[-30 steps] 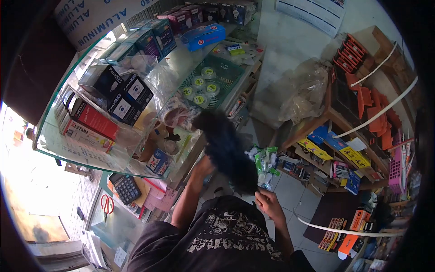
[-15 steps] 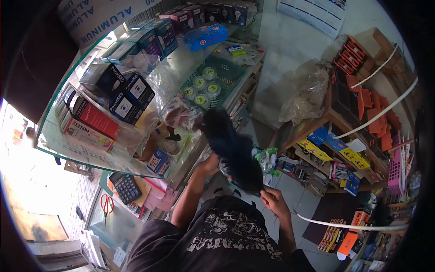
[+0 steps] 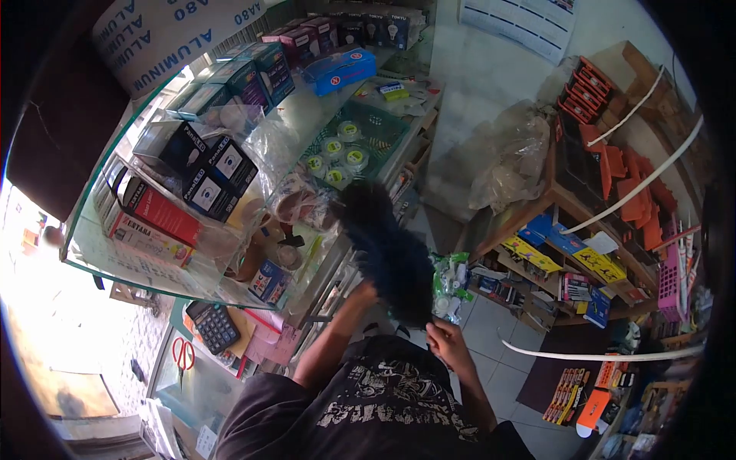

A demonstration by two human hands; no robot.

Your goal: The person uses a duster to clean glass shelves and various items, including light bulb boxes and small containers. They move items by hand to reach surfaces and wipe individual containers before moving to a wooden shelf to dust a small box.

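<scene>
The right hand (image 3: pixel 450 344) grips the dark duster (image 3: pixel 392 264); the left hand's (image 3: pixel 366 294) hold is hidden. Light strokes probably suit the counter's (image 3: pixel 336 264) edge.

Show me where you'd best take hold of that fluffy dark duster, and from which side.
The duster is probably best gripped at its near end, coming from the picture's lower right, where the right hand holds it: it slants up and left, its long body bushy, seemingly offering little firm to hold.

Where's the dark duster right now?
In the head view, the duster is just right of centre, its lower end in the right hand, its top by the glass counter.
</scene>
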